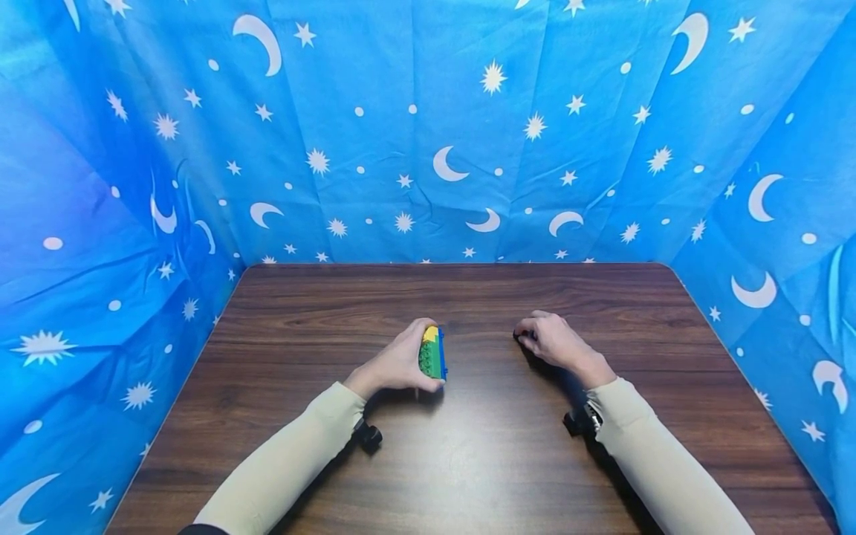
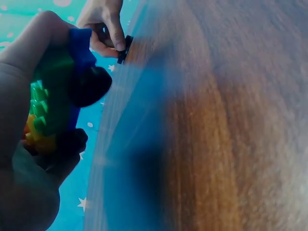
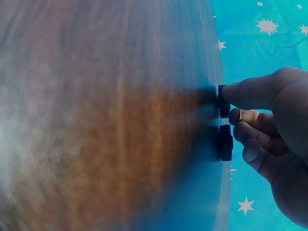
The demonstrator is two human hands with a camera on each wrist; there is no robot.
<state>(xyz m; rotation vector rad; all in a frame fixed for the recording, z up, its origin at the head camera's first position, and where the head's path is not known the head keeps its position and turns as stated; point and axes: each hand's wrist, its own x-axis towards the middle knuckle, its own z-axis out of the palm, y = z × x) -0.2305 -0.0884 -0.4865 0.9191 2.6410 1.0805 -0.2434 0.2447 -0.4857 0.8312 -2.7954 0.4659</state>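
My left hand [image 1: 401, 360] grips a toy brick car [image 1: 432, 357] on its side, thumb toward me and fingers at the far end. Its blue base faces right, with green and yellow studded bricks on it. In the left wrist view, black wheels [image 2: 91, 86] are fitted along one side of the base. Across the table, my right hand [image 1: 553, 340] has its fingertips down on a loose black wheel [image 3: 224, 101], pinching at its edge. A second loose wheel [image 3: 225, 143] lies flat beside it, under the curled fingers.
A dark wood-grain table [image 1: 468, 461] spreads beneath both arms. Blue cloth [image 1: 414, 134] with white moons and stars stands behind it and along both sides. Black wrist camera mounts [image 1: 369, 437] hang below each sleeve, close over the tabletop.
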